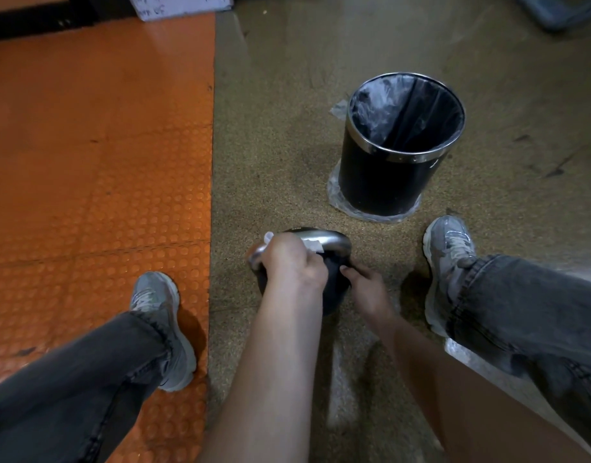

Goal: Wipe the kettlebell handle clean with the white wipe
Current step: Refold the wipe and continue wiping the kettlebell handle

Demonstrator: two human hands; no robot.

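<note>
A black kettlebell (334, 266) with a silver handle (337, 240) stands on the speckled floor between my feet. My left hand (294, 262) grips the left part of the handle, with the white wipe (312, 244) wrapped under its fingers. Bits of the wipe stick out on both sides of the fist. My right hand (367, 289) holds the right side of the kettlebell's body, thumb on top. My left forearm hides most of the body.
A black waste bin (387, 182) with a steel rim and a plastic liner stands just beyond the kettlebell, to the right. An orange studded mat (97, 145) covers the floor on the left. My left shoe (160, 315) and right shoe (449, 259) flank the kettlebell.
</note>
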